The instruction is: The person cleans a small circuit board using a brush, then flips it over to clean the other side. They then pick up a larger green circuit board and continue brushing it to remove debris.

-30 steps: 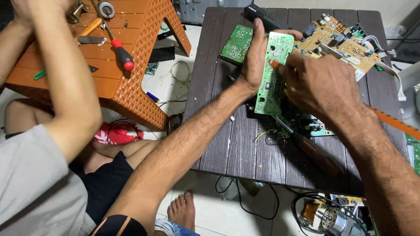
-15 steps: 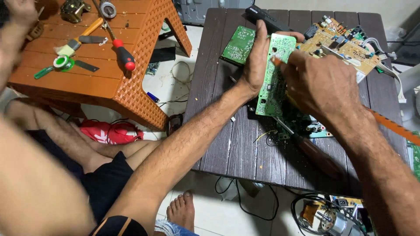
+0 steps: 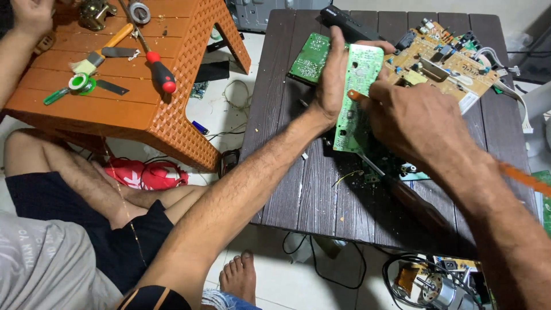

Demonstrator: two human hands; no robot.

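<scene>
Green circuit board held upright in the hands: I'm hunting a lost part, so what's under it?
Under the green circuit board lies a darker board on the dark table. The right hand covers the rest.

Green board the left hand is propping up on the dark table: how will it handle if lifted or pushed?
Probably stiff: the green circuit board stands flat and unbent on edge against the left hand. Likely light, since fingers alone steady it. Apt to tip if released, as it stands upright on the dark table. The right hand works against it.
</scene>
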